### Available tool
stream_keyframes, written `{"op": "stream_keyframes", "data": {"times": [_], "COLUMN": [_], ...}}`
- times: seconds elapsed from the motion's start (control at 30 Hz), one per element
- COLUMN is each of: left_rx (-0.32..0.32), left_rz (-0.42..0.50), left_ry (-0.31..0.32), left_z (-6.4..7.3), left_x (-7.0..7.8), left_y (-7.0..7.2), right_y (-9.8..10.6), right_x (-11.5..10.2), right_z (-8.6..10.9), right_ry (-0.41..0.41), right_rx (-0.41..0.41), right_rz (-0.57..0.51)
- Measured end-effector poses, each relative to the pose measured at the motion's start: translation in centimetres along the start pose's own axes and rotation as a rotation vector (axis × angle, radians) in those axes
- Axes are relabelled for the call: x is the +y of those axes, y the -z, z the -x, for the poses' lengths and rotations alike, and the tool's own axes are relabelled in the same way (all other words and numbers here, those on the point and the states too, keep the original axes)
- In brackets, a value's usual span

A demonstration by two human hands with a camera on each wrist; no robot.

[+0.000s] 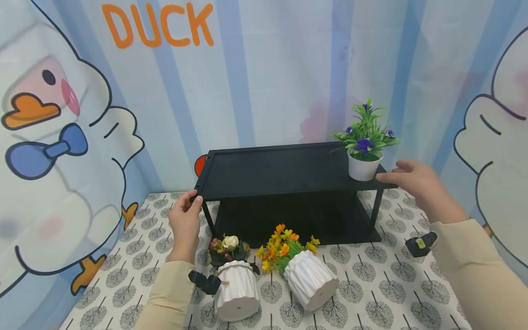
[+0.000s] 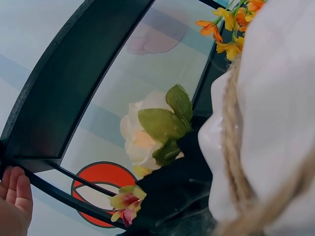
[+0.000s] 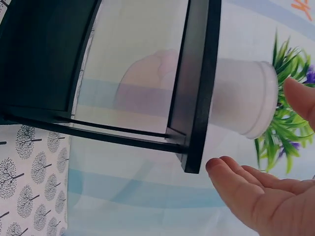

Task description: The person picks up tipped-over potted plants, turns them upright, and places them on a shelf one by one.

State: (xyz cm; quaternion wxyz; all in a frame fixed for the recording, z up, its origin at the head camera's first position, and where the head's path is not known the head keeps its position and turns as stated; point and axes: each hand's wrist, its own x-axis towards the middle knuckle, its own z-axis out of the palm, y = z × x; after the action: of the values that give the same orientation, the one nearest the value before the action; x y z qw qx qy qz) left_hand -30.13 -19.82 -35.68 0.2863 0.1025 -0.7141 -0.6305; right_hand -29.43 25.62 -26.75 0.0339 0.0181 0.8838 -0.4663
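A black two-tier shelf point(image 1: 272, 172) stands on the table. My left hand point(image 1: 186, 224) is at the front left corner of its top board, thumb and fingertips holding the edge; in the left wrist view, curled fingers point(image 2: 18, 189) meet that corner. On the right end of the top board stands a small white pot point(image 1: 364, 167) with a green, purple-flowered artificial plant point(image 1: 365, 137). Beside this pot my right hand point(image 1: 420, 183) has its fingers extended and the thumb apart. The right wrist view shows a gap between the right hand point(image 3: 275, 196) and the white pot point(image 3: 246, 98).
Before the shelf are two ribbed white pots, one with pale and pink flowers point(image 1: 230, 243), the other tilted, with orange and yellow flowers point(image 1: 284, 245). A tree-patterned cloth point(image 1: 392, 293) covers the table. Behind hangs a blue striped duck curtain point(image 1: 272, 68).
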Motion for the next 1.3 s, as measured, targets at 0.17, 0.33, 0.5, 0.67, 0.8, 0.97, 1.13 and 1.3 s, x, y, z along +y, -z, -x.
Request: {"op": "stream_keyframes", "data": {"times": [0.17,0.33,0.5,0.67,0.8,0.97,1.13,1.3], "left_rx": [0.004,0.005,0.001,0.002,0.002,0.003,0.002,0.0], "left_rz": [0.005,-0.001,0.005,0.014,0.009,0.018,0.019,0.018], "left_ry": [-0.003,0.008,0.011,0.004,0.001,0.004,0.003,-0.001], "left_z": [-0.1,0.0,0.0,-0.1,-0.1,0.0,0.0,0.0], "left_x": [0.0,-0.1,-0.1,-0.1,-0.1,0.0,-0.1,-0.1], "left_y": [0.0,0.0,0.0,0.0,0.0,0.0,-0.1,0.0], "right_y": [-0.2,-1.3,-3.0,-5.2,-7.0,-9.2,-11.1,-13.2], "right_x": [0.2,0.6,1.0,1.4,1.8,2.7,3.6,4.0], "right_z": [1.2,1.8,2.3,3.0,3.5,3.9,4.2,4.5], "right_ry": [0.004,0.016,0.037,0.053,0.053,0.041,-0.017,-0.079], "right_rx": [-0.021,-0.088,-0.148,-0.203,-0.257,-0.309,-0.353,-0.386], "right_rz": [0.054,0.087,0.125,0.16,0.151,0.118,0.069,0.042]}}
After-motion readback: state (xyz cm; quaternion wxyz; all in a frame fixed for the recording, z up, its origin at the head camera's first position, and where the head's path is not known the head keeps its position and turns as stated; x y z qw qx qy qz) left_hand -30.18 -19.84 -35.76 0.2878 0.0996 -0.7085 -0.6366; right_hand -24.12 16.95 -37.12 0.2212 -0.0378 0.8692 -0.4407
